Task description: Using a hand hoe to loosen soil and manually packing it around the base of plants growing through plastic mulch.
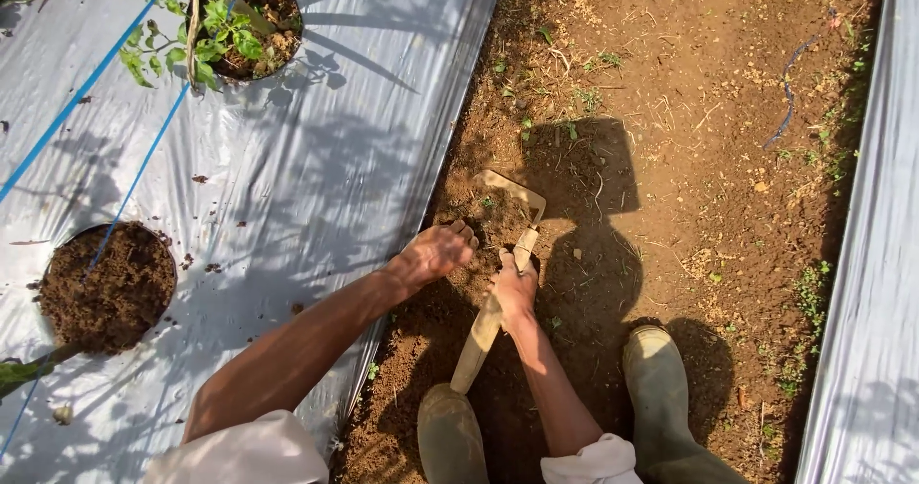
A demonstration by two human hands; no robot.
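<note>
- Right-hand grip (515, 288): fingers clenched around the pale wooden handle of a small hand hoe (493, 292), near the handle's upper end; the handle's free end slants down toward the left boot (450, 436).
- Hoe blade (512, 189): flat, pale, dug into the brown soil path (670, 139) just beyond both hands, close to the path's left edge where it meets the plastic sheet.
- Left-hand grip (438, 250): released, fingers loosely curled, palm down on the soil just left of the hoe handle; it holds nothing.
- Silver plastic mulch sheet (316, 158): covers the raised bed on the left; a second strip (876, 254) runs along the path's right edge.
- Planting holes: one with bare soil (107, 288) at the sheet's left side, one with a leafy green seedling (225, 34) at its top.
- Blue strings (134, 178): cross the left sheet diagonally.
- Right boot (656, 383): stands on the path, well apart from the blade.
</note>
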